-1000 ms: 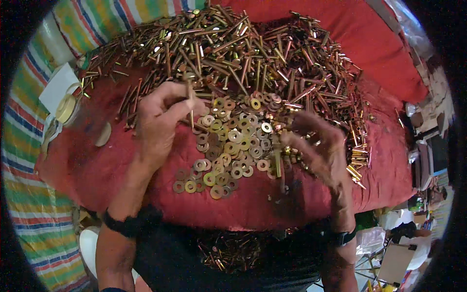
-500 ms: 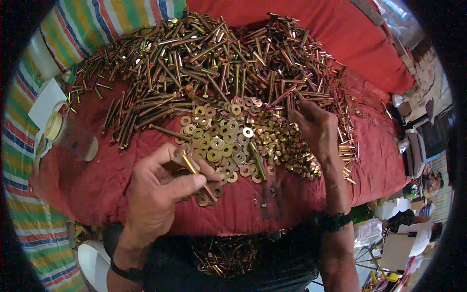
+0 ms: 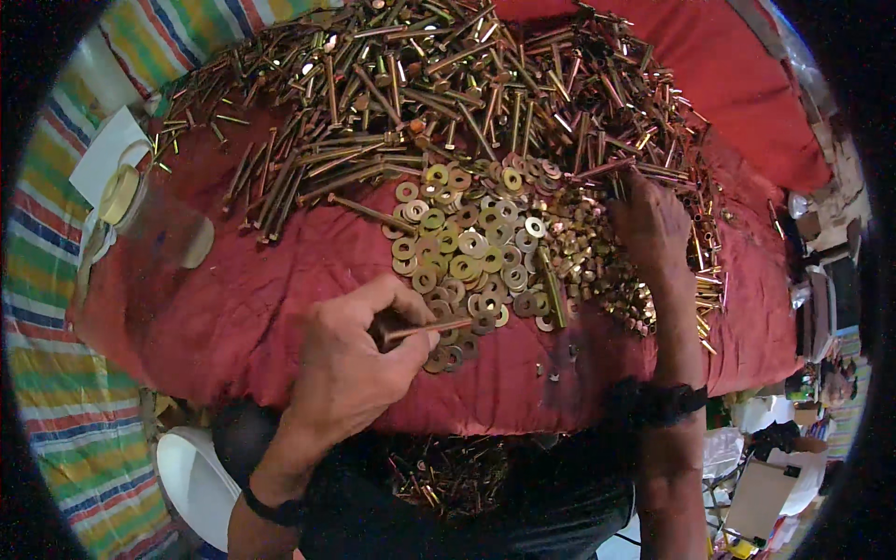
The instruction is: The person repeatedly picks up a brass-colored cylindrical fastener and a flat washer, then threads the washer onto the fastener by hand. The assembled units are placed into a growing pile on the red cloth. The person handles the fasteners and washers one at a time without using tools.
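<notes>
My left hand [image 3: 350, 369] grips a long brass-coloured bolt [image 3: 431, 328] near the front of the red cloth [image 3: 271, 280], its shaft pointing right toward a spread of washers [image 3: 462, 243]. My right hand [image 3: 653, 224] lies palm down on a heap of small nuts [image 3: 607, 271] to the right of the washers, its fingers reaching into the bolts; whether it holds anything is hidden. A large pile of long bolts [image 3: 439, 84] covers the back of the cloth. One loose bolt [image 3: 551, 289] lies across the washers.
A clear plastic jar [image 3: 154, 219] lies on its side at the left edge of the cloth, next to white paper [image 3: 107, 149]. A striped cloth [image 3: 56, 308] runs along the left. Finished bolts [image 3: 448, 476] sit in my dark lap. A white bucket [image 3: 191, 481] is low left.
My left hand came down from the washer pile toward the front edge with the bolt, turning it from upright to lying flat. My right hand moved up to the nuts and bolts at right.
</notes>
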`<act>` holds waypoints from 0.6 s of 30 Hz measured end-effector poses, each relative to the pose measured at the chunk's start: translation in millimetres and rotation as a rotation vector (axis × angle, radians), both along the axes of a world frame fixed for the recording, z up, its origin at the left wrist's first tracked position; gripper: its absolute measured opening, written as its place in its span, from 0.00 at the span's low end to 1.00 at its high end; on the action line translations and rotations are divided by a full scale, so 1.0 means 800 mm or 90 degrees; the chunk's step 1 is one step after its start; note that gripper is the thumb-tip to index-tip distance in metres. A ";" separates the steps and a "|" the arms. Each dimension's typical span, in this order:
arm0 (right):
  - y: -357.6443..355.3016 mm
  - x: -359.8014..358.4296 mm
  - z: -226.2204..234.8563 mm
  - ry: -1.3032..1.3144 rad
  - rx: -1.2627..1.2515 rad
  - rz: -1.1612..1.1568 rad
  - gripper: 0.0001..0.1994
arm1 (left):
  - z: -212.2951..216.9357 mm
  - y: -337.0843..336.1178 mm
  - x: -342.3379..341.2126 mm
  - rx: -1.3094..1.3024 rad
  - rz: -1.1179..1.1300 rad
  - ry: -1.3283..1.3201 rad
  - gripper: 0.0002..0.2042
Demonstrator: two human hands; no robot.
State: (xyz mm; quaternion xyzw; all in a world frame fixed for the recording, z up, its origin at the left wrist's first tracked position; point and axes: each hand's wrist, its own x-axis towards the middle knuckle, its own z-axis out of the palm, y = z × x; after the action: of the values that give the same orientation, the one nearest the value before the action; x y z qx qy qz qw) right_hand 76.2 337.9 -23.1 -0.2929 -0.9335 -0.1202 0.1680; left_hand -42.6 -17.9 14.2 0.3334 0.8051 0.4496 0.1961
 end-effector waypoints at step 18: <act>-0.143 0.038 0.011 0.403 -1.124 0.183 0.15 | -0.011 -0.004 -0.015 0.261 0.048 -0.631 0.06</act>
State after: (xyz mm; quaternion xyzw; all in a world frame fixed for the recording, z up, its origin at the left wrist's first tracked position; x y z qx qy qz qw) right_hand 106.8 223.7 -14.1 -0.2154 -0.6252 0.7362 0.1443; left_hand -55.0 -21.5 5.6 0.0837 0.5234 0.7077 0.4672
